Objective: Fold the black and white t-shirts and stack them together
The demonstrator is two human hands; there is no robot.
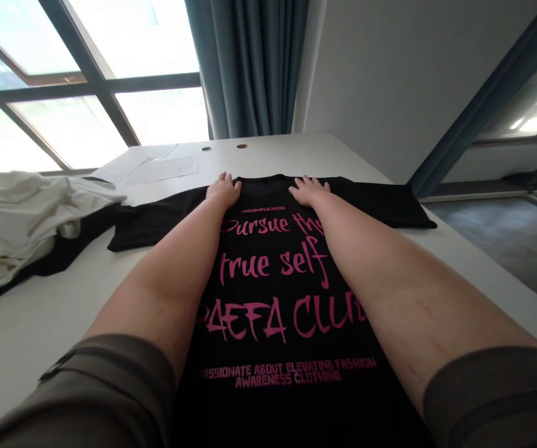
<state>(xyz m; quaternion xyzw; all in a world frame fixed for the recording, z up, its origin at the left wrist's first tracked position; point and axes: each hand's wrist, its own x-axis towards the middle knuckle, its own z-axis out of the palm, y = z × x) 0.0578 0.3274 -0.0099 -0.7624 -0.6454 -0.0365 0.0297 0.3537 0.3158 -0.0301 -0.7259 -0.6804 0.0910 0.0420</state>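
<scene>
A black T-shirt (268, 280) with pink lettering lies spread flat on the white table, its collar at the far end and a sleeve stretched out to each side. Both my arms reach forward over it. My left hand (224, 190) rests on the shirt near the left shoulder, fingers extended and pointing away from me. On the other side of the collar, my right hand (309, 190) lies on the right shoulder area with its fingers spread. Neither hand grips the fabric. My forearms cover parts of the print and the shirt's side edges.
To the left, a heap of white cloth (30, 211) lies over dark clothing (76, 246). Paper sheets (165, 168) lie at the far left of the white table (455, 298). Behind stand a window, a blue curtain (254, 68) and a grey wall.
</scene>
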